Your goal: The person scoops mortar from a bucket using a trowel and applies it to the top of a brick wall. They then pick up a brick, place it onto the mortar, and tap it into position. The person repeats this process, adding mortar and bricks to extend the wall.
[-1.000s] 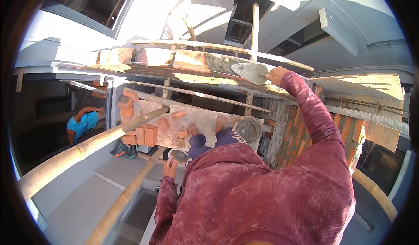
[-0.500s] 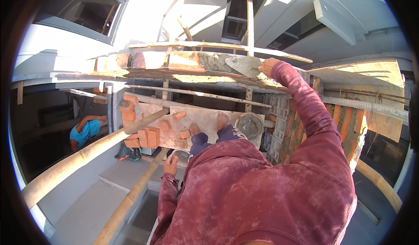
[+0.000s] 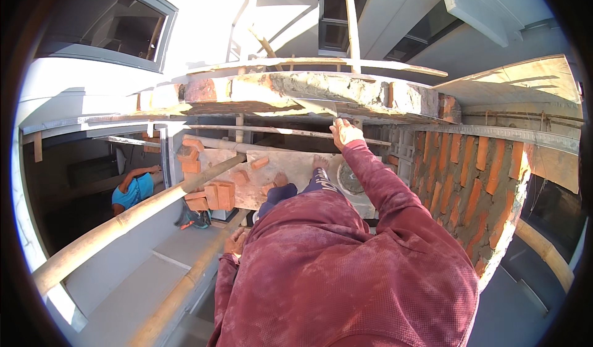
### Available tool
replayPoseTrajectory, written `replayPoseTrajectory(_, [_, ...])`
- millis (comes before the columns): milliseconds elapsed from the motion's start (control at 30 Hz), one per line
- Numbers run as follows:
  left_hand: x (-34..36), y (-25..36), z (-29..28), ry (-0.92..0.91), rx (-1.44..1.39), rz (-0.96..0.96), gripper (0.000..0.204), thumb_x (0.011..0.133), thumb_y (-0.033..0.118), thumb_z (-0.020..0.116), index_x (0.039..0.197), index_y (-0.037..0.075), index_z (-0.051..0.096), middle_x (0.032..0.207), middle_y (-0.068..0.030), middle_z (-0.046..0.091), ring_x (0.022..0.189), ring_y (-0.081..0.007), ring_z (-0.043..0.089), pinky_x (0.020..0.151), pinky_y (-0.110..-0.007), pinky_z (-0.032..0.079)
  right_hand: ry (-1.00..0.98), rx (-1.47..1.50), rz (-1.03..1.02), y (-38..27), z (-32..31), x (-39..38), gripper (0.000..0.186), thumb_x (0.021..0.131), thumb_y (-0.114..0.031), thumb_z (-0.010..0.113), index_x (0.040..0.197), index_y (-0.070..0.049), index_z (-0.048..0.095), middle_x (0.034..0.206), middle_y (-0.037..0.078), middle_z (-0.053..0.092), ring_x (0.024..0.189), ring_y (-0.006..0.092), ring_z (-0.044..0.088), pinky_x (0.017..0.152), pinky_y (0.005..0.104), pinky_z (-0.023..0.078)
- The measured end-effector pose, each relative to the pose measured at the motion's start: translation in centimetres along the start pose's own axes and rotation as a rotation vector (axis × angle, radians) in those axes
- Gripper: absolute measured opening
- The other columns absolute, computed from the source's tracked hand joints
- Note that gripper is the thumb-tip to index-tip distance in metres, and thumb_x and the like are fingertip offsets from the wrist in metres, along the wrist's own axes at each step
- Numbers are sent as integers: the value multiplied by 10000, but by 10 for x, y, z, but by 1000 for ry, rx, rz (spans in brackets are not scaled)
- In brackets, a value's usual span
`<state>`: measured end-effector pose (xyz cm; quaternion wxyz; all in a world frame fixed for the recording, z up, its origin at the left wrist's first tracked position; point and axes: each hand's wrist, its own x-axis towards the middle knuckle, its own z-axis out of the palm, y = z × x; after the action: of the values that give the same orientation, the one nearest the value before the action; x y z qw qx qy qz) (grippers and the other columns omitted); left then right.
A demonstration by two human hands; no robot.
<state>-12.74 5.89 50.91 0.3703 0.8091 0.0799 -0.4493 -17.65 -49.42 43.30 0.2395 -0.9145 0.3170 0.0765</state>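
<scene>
My right hand (image 3: 347, 133) is closed round the handle of a trowel. The trowel's blade (image 3: 318, 107) lies along the near upper edge of a brick wall (image 3: 252, 89), just below the grey mortar (image 3: 327, 84) spread on top. My left hand (image 3: 235, 242) hangs low at my left side by a bamboo pole, its fingers loosely apart and nothing seen in them. A bucket of mortar (image 3: 349, 180) stands near my feet, partly hidden by my right forearm.
Loose bricks (image 3: 220, 194) lie on the plank platform (image 3: 287, 158) where I stand barefoot. Bamboo poles (image 3: 133, 223) cross on the left. A brick wall section (image 3: 469, 180) rises at right. Another person in a blue shirt (image 3: 133, 191) is beyond the opening at left.
My right hand has come down and left with the trowel, from the wall top to its near edge. The mortar bucket is now partly covered by my arm. My left hand has dropped lower.
</scene>
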Motion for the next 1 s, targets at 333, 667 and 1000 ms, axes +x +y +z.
replayPoseTrajectory(333, [16, 20, -13, -39, 165, 106, 481, 882, 218, 665, 1294, -13, 575, 1243, -156, 627, 1113, -193, 611, 942, -303, 471, -113, 18, 271, 115, -53, -61, 353, 972, -377, 447, 1087, -67, 570, 1136, 176, 633, 1049, 365, 616, 878, 464, 488])
replayPoseTrajectory(667, [34, 58, -9, -247, 423, 78, 545, 862, 342, 684, 1253, -28, 600, 1190, -140, 659, 1085, -186, 621, 937, -303, 466, 2, 141, 488, 118, -23, -110, 370, 961, -410, 445, 1060, -69, 547, 1081, 226, 643, 990, 425, 618, 861, 502, 484])
replayPoseTrajectory(1000, [52, 4, 18, -283, 185, -33, 564, 891, 343, 656, 1313, -14, 546, 1250, -173, 619, 1126, -235, 603, 970, -334, 454, 81, -54, 497, 142, 44, -242, 346, 938, -371, 518, 961, -27, 534, 905, 263, 633, 831, 465, 614, 719, 532, 472])
